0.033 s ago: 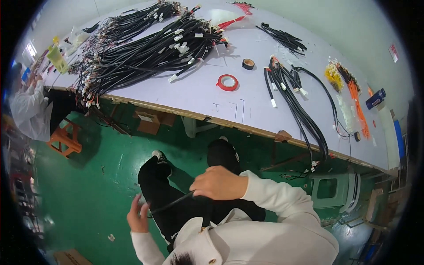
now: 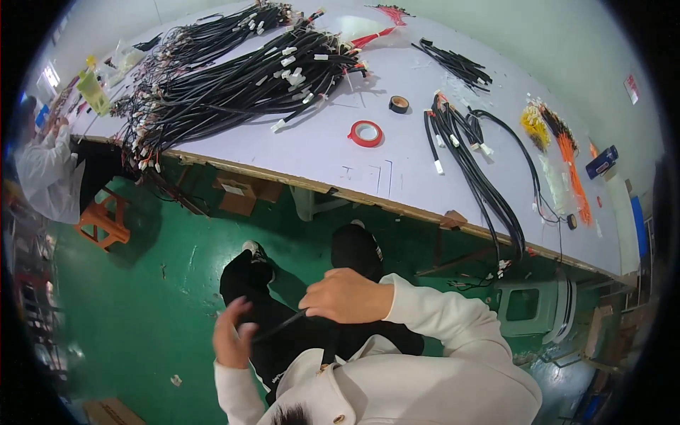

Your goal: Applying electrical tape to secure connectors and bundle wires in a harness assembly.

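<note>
My right hand point(image 2: 347, 296) is closed, its fingers pinching a thin black cable point(image 2: 286, 324) above my lap. From that grip the cable slants down and left toward my left hand point(image 2: 232, 340). The left thumb and fingers are spread apart and slightly blurred, close to the cable's lower end. Against my black trousers, that end is hard to make out, and I see no grip on it.
The table ahead carries a large heap of black cables point(image 2: 234, 88), red tape point(image 2: 365, 134), black tape point(image 2: 399, 104), a smaller cable bundle point(image 2: 467, 159) and orange wires point(image 2: 572, 173). A person point(image 2: 46, 170) sits far left near an orange stool point(image 2: 106, 221).
My left hand has shifted slightly right and up, nearer my right hand. My right hand has moved slightly left, still gripping the black cable.
</note>
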